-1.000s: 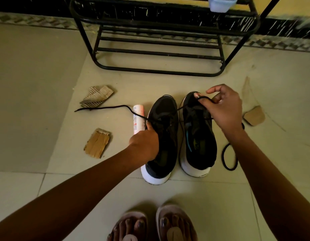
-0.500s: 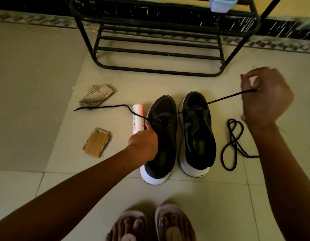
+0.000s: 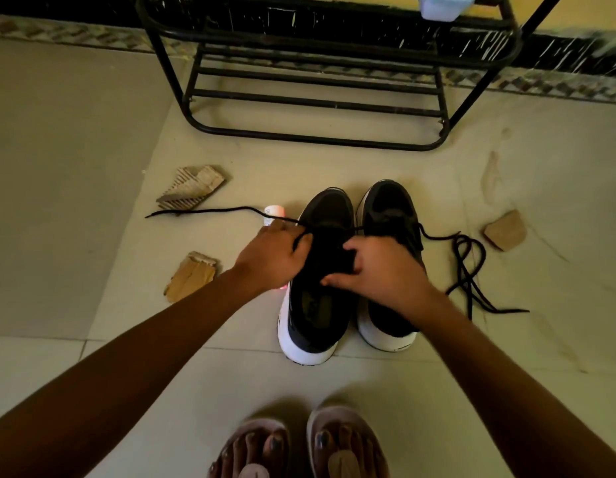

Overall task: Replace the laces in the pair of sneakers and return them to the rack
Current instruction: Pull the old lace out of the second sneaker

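Sneakers: black uppers, white soles, side by side on pale floor tiles, toes toward the rack, heels toward a pair of sandalled feet at the bottom edge. Left sneaker close beside right sneaker.

Both forearms in from the lower corners, meeting over the left sneaker. Left hand knuckles-up at that shoe's outer edge; grips its side with curled fingers, a black lace crossing them and trailing off leftward along the floor. Right hand palm-down over the same shoe's throat; digs curled fingers into the lacing, thumb stretched toward the left hand. Too dark there to tell exactly which part is pinched.

Second lace running off the right sneaker's outer side into a loose tangle on the tiles. White tube just beyond the left hand, partly hidden by it. Three torn cardboard scraps: ridged scrap at the first lace's far end, flat scrap nearer the left forearm, small scrap past the tangle.

Black metal rack against a yellow wall with dark skirting; pale blue container on an upper tier. Patterned border strip along the floor's far edge.
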`<control>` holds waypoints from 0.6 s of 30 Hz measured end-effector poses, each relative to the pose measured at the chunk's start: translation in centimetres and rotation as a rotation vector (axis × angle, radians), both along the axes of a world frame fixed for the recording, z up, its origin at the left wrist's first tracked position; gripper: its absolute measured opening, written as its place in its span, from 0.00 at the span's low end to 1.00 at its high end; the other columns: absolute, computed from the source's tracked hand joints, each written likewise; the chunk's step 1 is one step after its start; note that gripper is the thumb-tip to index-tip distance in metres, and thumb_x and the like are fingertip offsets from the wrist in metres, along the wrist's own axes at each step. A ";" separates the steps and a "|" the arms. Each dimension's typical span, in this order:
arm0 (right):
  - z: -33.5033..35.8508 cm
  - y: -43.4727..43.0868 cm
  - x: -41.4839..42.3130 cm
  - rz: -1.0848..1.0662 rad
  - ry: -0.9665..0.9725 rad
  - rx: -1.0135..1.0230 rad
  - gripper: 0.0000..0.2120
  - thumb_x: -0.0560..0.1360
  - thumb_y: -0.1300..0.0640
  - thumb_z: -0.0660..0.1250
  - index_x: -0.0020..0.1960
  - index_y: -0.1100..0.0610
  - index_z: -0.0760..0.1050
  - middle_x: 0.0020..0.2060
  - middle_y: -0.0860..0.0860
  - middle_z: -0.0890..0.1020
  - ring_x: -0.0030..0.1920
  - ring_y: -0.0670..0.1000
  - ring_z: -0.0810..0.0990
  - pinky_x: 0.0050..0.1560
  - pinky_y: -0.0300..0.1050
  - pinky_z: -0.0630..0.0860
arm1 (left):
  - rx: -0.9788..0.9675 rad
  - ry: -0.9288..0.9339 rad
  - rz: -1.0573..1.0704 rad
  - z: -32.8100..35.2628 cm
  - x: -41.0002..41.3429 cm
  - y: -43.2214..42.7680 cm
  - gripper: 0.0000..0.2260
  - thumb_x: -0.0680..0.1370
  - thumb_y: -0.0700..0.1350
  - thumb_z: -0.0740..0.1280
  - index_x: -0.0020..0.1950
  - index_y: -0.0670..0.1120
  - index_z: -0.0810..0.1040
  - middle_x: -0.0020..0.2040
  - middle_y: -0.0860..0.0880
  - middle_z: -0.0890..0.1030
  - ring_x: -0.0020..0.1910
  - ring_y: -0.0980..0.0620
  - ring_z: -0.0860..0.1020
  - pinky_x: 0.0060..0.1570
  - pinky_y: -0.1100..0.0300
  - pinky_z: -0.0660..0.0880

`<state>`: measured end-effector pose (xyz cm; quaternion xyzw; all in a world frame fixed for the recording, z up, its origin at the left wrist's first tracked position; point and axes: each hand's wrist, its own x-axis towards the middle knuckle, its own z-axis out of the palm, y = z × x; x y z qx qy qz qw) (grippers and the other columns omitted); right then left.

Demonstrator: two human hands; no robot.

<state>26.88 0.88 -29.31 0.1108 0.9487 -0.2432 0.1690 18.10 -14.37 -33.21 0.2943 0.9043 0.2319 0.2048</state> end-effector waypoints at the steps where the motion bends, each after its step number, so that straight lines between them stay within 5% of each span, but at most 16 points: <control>1: -0.9 -0.8 0.0 0.035 -0.005 0.092 0.23 0.70 0.41 0.69 0.57 0.55 0.72 0.41 0.49 0.79 0.41 0.49 0.79 0.38 0.40 0.72 | 0.028 0.012 -0.003 -0.3 -0.5 0.1 0.22 0.77 0.52 0.52 0.60 0.42 0.76 0.55 0.37 0.76 0.55 0.38 0.75 0.56 0.51 0.71; 9: -2.4 -1.5 0.4 0.117 0.084 0.289 0.27 0.78 0.54 0.59 0.73 0.59 0.57 0.50 0.56 0.79 0.46 0.57 0.80 0.39 0.45 0.71 | 0.087 0.169 -0.036 -0.4 -1.9 2.5 0.09 0.79 0.42 0.63 0.56 0.42 0.77 0.54 0.43 0.75 0.51 0.45 0.76 0.50 0.54 0.72; 14: -3.0 -2.3 0.3 0.101 0.093 0.329 0.22 0.80 0.57 0.56 0.72 0.62 0.60 0.48 0.56 0.80 0.44 0.56 0.81 0.40 0.45 0.74 | -0.091 0.235 -0.079 -1.0 -1.7 3.4 0.10 0.80 0.38 0.57 0.60 0.38 0.70 0.59 0.40 0.72 0.57 0.43 0.71 0.55 0.55 0.66; 18: -3.3 -2.9 -0.1 0.099 0.076 0.356 0.16 0.80 0.60 0.55 0.65 0.64 0.66 0.47 0.57 0.80 0.44 0.58 0.81 0.38 0.44 0.71 | 0.045 0.102 0.029 -0.2 -1.4 3.6 0.07 0.80 0.39 0.58 0.56 0.40 0.70 0.51 0.42 0.78 0.52 0.42 0.76 0.51 0.52 0.69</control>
